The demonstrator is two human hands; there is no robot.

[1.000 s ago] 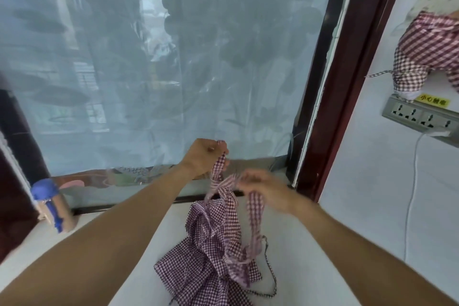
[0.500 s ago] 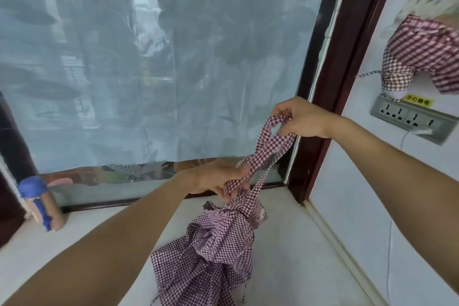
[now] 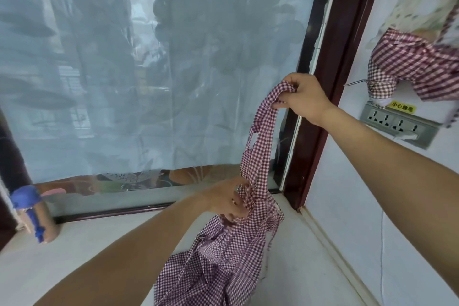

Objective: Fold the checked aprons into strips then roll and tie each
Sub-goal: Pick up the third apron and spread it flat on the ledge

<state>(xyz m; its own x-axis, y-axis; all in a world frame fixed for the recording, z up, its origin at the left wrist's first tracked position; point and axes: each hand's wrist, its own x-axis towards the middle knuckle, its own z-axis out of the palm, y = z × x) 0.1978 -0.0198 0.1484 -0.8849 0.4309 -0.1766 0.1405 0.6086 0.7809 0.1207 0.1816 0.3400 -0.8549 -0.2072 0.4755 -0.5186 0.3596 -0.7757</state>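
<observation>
A purple-and-white checked apron lies crumpled on the white sill in front of me. Its neck strap runs up and to the right as a taut loop. My right hand grips the top of that strap, raised in front of the window frame. Lower down, my left hand pinches the apron where the strap meets the bib. A second checked apron hangs bunched on the right wall, with a thin tie sticking out to its left.
A large window covered in cloudy film fills the view, with a dark red frame post on its right. A grey power strip is fixed to the right wall. A blue-and-tan object stands at the sill's left end.
My right hand has lifted the strap up and to the right, pulling it taut. My left hand has dropped to the strap's base. The apron's top has risen off the sill.
</observation>
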